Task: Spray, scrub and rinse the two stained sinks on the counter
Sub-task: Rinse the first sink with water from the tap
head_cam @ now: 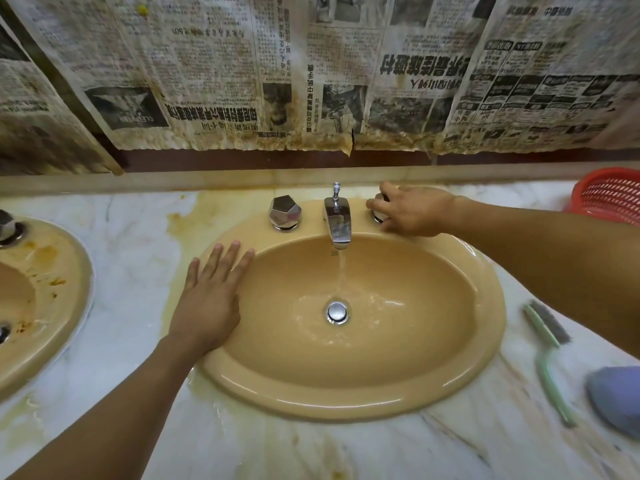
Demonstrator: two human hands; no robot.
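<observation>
On stained marble counter (131, 237): left fingers (221, 261) flat on sink (381, 400), right fingers (375, 204) grip knob (378, 216) (newspapered wall (242, 64)).

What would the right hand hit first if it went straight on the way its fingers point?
Likely the chrome faucet. The right hand, gripping the right tap handle, points left at the faucet's base and lift rod. Depth is unclear, but they look level.

Person, two limbs in view.
1. One left hand (211, 299): bare, four fingers and thumb showing, nails short.
2. One left forearm (114, 407): bare all the way to the lower frame edge.
3. One right hand (412, 211): bare, back and knuckles showing.
4. One right forearm (554, 251): bare to the right frame edge, broad near the camera.
</observation>
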